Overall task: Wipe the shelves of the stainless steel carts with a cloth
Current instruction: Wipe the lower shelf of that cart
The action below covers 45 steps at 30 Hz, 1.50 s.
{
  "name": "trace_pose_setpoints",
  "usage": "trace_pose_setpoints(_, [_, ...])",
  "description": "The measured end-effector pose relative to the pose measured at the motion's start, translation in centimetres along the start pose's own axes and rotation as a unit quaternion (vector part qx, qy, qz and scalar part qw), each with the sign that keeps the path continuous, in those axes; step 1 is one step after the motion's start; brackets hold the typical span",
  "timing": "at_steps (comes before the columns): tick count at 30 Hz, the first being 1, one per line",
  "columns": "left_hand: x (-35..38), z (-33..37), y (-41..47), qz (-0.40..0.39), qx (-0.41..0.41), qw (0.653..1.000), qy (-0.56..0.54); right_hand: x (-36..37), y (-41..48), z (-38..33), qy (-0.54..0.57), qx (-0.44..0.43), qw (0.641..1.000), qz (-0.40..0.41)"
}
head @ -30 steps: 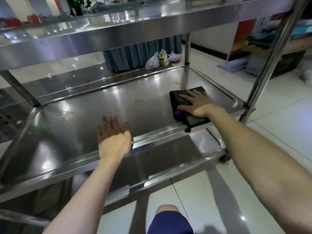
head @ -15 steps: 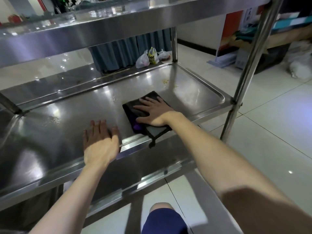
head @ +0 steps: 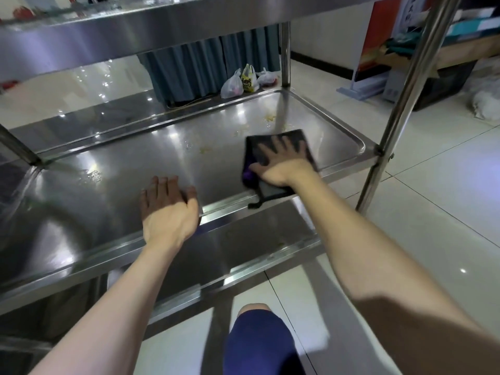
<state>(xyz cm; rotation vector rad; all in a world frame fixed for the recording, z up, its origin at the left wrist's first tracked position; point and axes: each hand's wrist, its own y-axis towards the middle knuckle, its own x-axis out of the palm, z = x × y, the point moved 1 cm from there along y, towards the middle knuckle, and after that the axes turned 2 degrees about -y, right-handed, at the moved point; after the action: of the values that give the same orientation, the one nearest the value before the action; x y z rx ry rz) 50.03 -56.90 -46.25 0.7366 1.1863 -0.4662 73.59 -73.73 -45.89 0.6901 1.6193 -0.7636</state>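
A stainless steel cart fills the view, and its middle shelf lies in front of me. A folded dark cloth with a purple edge lies on the right part of that shelf, its near corner hanging over the front rim. My right hand presses flat on the cloth with fingers spread. My left hand rests palm down on the bare shelf near the front rim, left of the cloth. Yellowish crumbs and wet smears sit beyond the cloth toward the back right corner.
The top shelf overhangs close above. A lower shelf shows below the front rim. An upright post stands at the right front corner. Plastic bags and a teal curtain sit on the tiled floor behind. My knee is below.
My right hand slid the cloth left across the shelf, then back to the right and a little farther in. My left hand stayed planted near the front rim.
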Motion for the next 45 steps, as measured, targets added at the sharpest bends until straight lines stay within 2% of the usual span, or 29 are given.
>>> trace_pose_setpoints(3, [-0.1,0.0,-0.1,0.0,0.007,1.0,0.001,0.6,-1.9,-4.9,0.003,-0.122,0.993,-0.013])
trace_pose_setpoints(7, [0.1,-0.3,0.1,0.006,0.002,1.0,-0.007,-0.4,-1.8,-1.1,0.014,-0.159,0.987,-0.02])
trace_pose_setpoints(9, [0.2,-0.4,0.3,0.006,0.001,1.0,-0.005,-1.1,-1.0,3.7,0.011,-0.108,0.994,-0.006])
trace_pose_setpoints(12, [0.3,-0.6,0.2,0.006,0.002,1.0,-0.004,-2.2,-0.4,12.3,0.017,0.028,0.999,0.017])
trace_pose_setpoints(15, [0.5,-0.4,0.1,0.013,0.013,1.0,-0.004,-2.4,0.2,15.7,0.01,0.109,0.994,0.011])
trace_pose_setpoints(17, [0.7,-0.5,0.1,0.021,0.02,1.0,-0.002,-2.2,0.9,13.4,-0.002,0.126,0.992,0.009])
trace_pose_setpoints(19, [0.8,-0.5,0.0,0.029,0.023,0.999,0.0,-2.0,1.5,8.0,-0.005,0.089,0.996,0.006])
trace_pose_setpoints(23, [0.9,-0.5,0.0,0.035,0.024,0.999,0.006,-0.3,0.7,-5.4,-0.013,-0.106,0.994,-0.005])
trace_pose_setpoints(25, [1.0,-0.6,0.0,0.045,0.026,0.999,0.002,0.4,0.1,-8.6,-0.008,-0.168,0.986,-0.012])
trace_pose_setpoints(29, [1.1,-0.8,0.0,0.06,0.028,0.998,-0.006,-0.4,1.1,-5.1,0.012,-0.169,0.986,-0.002])
trace_pose_setpoints(35, [1.0,-0.7,0.1,0.062,0.029,0.998,-0.011,-2.7,4.3,11.5,0.013,0.031,0.998,0.044])
trace_pose_setpoints(37, [1.1,-0.7,0.1,0.067,0.028,0.997,-0.01,-2.7,4.5,13.7,0.007,0.061,0.997,0.043])
trace_pose_setpoints(41, [1.3,-0.8,0.1,0.071,0.019,0.997,-0.018,-2.3,3.5,10.0,0.017,0.054,0.998,0.041])
trace_pose_setpoints(45, [1.1,-0.6,0.1,0.068,0.018,0.997,-0.029,-1.0,0.5,1.9,0.005,-0.034,0.999,0.007])
